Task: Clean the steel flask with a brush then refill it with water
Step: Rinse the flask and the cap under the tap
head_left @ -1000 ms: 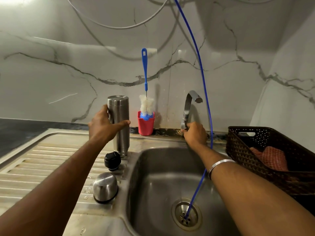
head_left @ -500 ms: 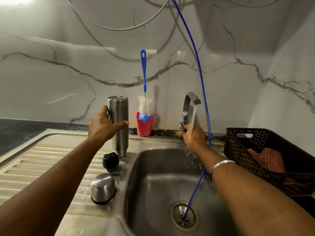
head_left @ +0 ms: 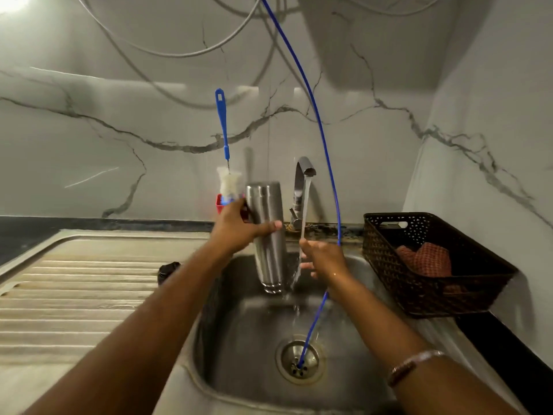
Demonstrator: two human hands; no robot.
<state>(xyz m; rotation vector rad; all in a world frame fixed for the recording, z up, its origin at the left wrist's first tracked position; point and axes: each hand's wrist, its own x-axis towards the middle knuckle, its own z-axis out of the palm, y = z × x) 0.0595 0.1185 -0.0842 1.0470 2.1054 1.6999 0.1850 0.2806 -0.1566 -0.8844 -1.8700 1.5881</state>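
Steel flask (head_left: 267, 235) is at the middle of the frame, upright with a small tilt, held above the sink (head_left: 239, 339). The left hand (head_left: 239, 227) grips its body, thumb across the front. The right hand (head_left: 321, 259) is just right of it with fingers loosely spread, holding nothing, under the water from the tap (head_left: 302, 187). Behind the flask, the blue brush (head_left: 224, 151) stands in a red cup (head_left: 219, 203). A dark basket (head_left: 431, 283) sits at the right.
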